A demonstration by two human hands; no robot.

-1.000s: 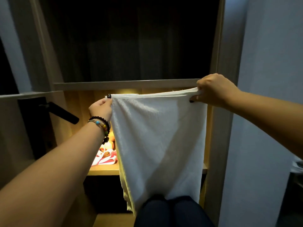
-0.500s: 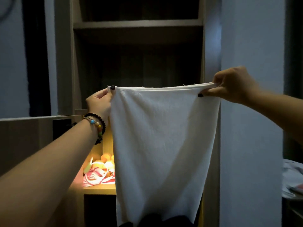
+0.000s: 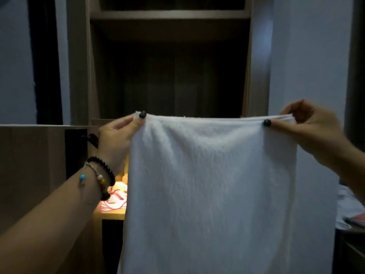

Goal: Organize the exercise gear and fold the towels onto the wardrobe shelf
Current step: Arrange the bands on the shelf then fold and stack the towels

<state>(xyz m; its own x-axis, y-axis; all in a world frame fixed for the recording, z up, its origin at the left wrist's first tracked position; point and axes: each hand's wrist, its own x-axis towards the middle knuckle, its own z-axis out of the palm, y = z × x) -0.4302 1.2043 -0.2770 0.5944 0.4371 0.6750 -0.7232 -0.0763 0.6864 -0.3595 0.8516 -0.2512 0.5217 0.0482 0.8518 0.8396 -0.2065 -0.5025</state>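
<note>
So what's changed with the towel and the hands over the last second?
The view has tilted upward, so an upper wardrobe shelf now shows. The white towel sits higher against the wardrobe, its top edge pulled straighter. Nothing was grabbed or released: the left hand and right hand still pinch its top corners, and it still hangs in front of the lit shelf.

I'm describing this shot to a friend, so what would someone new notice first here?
First, the white towel hanging in the middle, stretched by its top corners between the left hand and the right hand. Next, the lit shelf at lower left, glowing orange with red-and-white striped gear on it, below the dark wardrobe.
</note>
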